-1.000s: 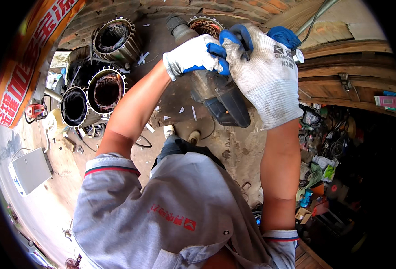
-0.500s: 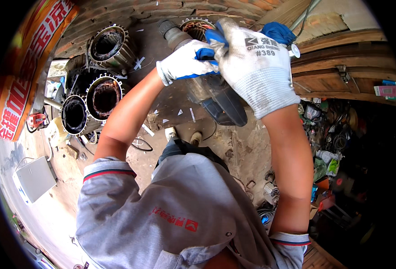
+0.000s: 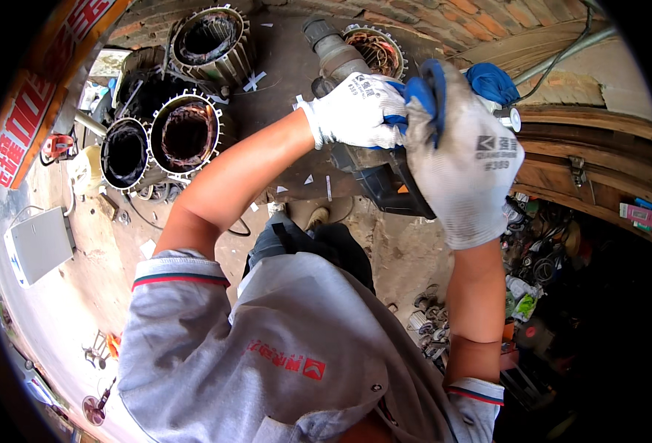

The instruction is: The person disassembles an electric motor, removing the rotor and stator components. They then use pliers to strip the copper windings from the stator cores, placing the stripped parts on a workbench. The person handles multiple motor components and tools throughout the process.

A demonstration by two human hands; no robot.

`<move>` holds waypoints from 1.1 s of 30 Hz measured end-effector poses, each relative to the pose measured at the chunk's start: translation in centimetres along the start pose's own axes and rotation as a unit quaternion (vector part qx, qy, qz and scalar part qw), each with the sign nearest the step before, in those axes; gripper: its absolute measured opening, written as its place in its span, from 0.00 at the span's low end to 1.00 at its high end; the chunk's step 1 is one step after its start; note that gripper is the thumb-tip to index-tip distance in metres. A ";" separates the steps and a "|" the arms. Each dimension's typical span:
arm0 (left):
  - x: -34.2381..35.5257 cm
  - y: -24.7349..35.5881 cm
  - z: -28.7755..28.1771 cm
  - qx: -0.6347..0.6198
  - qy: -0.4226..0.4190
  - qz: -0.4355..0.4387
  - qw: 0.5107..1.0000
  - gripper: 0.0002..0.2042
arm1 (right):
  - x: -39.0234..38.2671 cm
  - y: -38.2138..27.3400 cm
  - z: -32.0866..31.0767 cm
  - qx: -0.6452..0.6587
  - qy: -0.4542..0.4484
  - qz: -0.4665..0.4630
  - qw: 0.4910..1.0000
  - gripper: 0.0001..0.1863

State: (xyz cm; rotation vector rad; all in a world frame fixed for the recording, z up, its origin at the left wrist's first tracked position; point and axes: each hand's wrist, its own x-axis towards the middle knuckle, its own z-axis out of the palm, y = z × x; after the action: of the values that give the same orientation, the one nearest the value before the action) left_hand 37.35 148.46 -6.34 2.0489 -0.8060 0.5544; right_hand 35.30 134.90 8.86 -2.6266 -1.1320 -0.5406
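Observation:
My left hand (image 3: 359,112), in a white glove with blue coating, reaches over the dark workbench (image 3: 285,52). Its curled fingers meet those of my right hand (image 3: 468,151), gloved alike and soiled at the fingers. Both hands look closed; whatever lies between the fingertips is hidden. Beneath them lies a large power tool, its grey nose (image 3: 333,48) pointing away and its black handle end (image 3: 388,188) toward me. The gloves cover its middle. Just beyond my hands stands a motor stator (image 3: 379,52) with copper windings.
Several more motor housings, one a ribbed housing (image 3: 226,63), stand at the bench's left. White paper scraps (image 3: 254,81) lie about. A blue bundle (image 3: 490,83) sits at the back right beside wooden boards (image 3: 562,144). Loose parts (image 3: 536,255) clutter the floor at right.
My view has shifted, so the bench things appear farther right. My hands remain together above the power tool; my right hand has tilted, its fingers pointing more upward.

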 end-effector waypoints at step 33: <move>0.1 0.2 -3.3 -0.225 -0.214 -0.119 0.943 0.24 | 2.7 4.4 -3.3 0.048 -0.213 -0.289 0.932 0.22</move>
State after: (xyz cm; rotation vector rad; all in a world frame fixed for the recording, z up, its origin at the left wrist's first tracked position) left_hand 37.01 151.12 -4.40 1.8138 -0.8224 -0.2121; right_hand 39.48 132.51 12.67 -2.3578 -2.0307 0.0130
